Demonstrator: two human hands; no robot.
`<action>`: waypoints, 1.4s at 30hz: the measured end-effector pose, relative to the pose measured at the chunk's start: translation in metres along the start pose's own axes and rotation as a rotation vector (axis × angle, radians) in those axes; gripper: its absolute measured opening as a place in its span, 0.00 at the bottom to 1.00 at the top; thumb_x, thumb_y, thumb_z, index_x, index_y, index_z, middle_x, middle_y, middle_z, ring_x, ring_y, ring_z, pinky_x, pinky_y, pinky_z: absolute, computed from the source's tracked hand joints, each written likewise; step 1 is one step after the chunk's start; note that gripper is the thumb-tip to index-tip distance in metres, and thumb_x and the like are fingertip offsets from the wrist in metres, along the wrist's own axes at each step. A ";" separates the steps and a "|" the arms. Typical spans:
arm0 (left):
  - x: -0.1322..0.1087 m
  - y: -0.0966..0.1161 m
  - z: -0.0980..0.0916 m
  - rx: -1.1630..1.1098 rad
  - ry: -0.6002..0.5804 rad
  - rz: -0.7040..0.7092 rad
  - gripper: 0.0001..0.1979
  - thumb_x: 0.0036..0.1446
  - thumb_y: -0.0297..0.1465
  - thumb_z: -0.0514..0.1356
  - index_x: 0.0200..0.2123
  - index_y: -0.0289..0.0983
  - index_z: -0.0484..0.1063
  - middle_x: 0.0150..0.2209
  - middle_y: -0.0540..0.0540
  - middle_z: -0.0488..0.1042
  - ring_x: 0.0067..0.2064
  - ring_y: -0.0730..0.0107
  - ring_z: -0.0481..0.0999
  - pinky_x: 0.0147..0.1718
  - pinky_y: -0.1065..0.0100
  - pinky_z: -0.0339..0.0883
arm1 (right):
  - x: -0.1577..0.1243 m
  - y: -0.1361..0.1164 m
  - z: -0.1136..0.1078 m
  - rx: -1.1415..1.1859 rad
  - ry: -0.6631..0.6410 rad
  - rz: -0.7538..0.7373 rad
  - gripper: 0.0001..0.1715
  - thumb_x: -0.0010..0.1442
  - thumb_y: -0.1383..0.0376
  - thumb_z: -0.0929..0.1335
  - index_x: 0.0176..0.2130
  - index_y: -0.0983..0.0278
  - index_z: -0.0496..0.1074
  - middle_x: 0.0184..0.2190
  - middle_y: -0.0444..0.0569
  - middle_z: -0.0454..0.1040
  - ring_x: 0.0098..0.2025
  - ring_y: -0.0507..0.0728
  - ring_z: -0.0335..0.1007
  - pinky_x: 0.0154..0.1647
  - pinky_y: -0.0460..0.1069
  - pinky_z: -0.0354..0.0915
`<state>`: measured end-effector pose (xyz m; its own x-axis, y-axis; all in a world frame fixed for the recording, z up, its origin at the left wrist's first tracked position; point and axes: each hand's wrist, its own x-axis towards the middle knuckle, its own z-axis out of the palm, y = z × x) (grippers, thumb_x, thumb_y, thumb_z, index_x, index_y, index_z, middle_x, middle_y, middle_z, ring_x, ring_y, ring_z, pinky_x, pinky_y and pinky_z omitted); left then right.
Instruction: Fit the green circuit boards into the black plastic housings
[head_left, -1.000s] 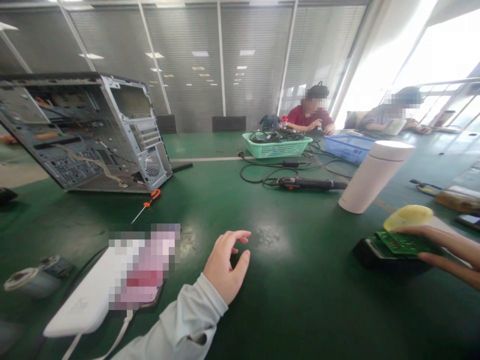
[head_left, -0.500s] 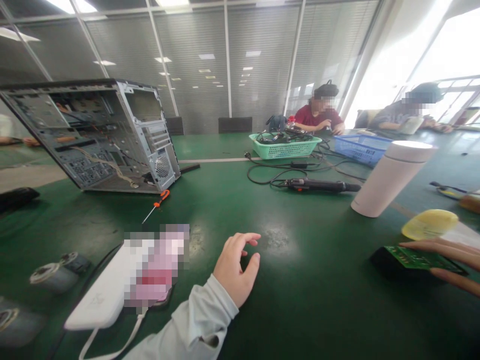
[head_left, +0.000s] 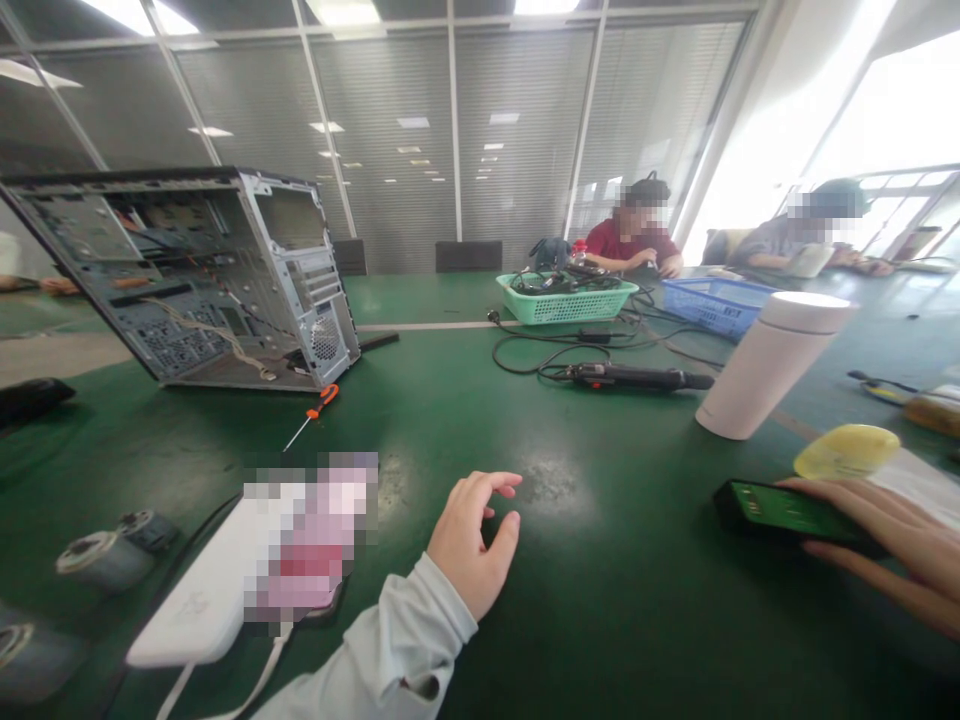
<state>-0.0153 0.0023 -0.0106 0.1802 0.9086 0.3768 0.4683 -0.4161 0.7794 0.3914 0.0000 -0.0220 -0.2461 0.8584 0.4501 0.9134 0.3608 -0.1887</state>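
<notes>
My left hand [head_left: 478, 545] rests on the green table [head_left: 600, 620], its fingers loosely curved and apart, with nothing in it. Left of it lie a white power bank [head_left: 202, 590] and a phone [head_left: 330, 530], partly blurred, with a white cable [head_left: 262, 675]. At the right edge my right hand [head_left: 877, 530] grips a black housing with a green circuit board [head_left: 780, 508] on top, fingers along its far and near sides. Just behind that hand sits a yellow rounded object [head_left: 847, 452].
An open computer case [head_left: 292, 280] stands at left, an orange-handled screwdriver [head_left: 322, 402] before it. Motors [head_left: 105, 560] lie front left. Further back are an electric screwdriver [head_left: 637, 377], a pink tumbler [head_left: 772, 365], a green basket of cables [head_left: 570, 303] and a blue basket [head_left: 712, 305]. Two people sit beyond.
My right hand and the circuit board in its black housing have shifted left, and more of the hand shows. My left hand stays nearly still. The view has tilted up slightly.
</notes>
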 end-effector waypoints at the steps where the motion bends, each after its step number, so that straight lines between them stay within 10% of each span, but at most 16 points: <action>1: 0.000 0.000 0.000 -0.002 -0.002 0.000 0.16 0.51 0.23 0.54 0.44 0.39 0.68 0.40 0.44 0.72 0.43 0.63 0.70 0.39 0.61 0.69 | 0.007 -0.007 -0.002 -0.033 -0.026 -0.086 0.31 0.58 0.38 0.59 0.51 0.52 0.63 0.44 0.56 0.68 0.44 0.60 0.66 0.45 0.56 0.64; 13: -0.003 -0.007 0.004 -0.051 0.023 -0.008 0.25 0.46 0.20 0.55 0.50 0.38 0.63 0.44 0.43 0.70 0.46 0.62 0.70 0.43 0.59 0.67 | 0.063 -0.212 0.033 0.328 0.199 -0.231 0.15 0.66 0.58 0.60 0.49 0.63 0.59 0.45 0.52 0.64 0.48 0.56 0.62 0.45 0.50 0.64; 19: 0.000 -0.007 0.004 -0.094 0.009 -0.070 0.13 0.49 0.22 0.53 0.40 0.37 0.68 0.38 0.44 0.71 0.43 0.62 0.71 0.41 0.58 0.68 | 0.056 -0.215 0.060 0.753 -0.054 0.100 0.18 0.62 0.52 0.62 0.42 0.64 0.63 0.37 0.50 0.66 0.38 0.55 0.65 0.38 0.50 0.65; 27: -0.001 0.002 0.001 -0.086 -0.034 -0.002 0.30 0.40 0.18 0.50 0.50 0.39 0.66 0.39 0.45 0.71 0.43 0.62 0.70 0.40 0.61 0.68 | 0.071 -0.216 0.047 1.852 -0.790 1.082 0.28 0.69 0.50 0.54 0.41 0.71 0.67 0.28 0.49 0.67 0.28 0.50 0.67 0.23 0.42 0.65; 42: -0.004 0.000 0.003 -0.141 0.008 -0.102 0.31 0.48 0.24 0.54 0.58 0.42 0.57 0.45 0.44 0.69 0.49 0.63 0.69 0.43 0.60 0.67 | 0.072 -0.209 0.053 2.048 -0.718 1.138 0.29 0.71 0.55 0.50 0.41 0.70 0.69 0.41 0.52 0.69 0.37 0.52 0.70 0.32 0.45 0.68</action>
<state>-0.0130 -0.0017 -0.0138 0.1308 0.9464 0.2954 0.3577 -0.3229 0.8762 0.1661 0.0057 0.0033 -0.5238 0.6692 -0.5271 -0.4800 -0.7431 -0.4663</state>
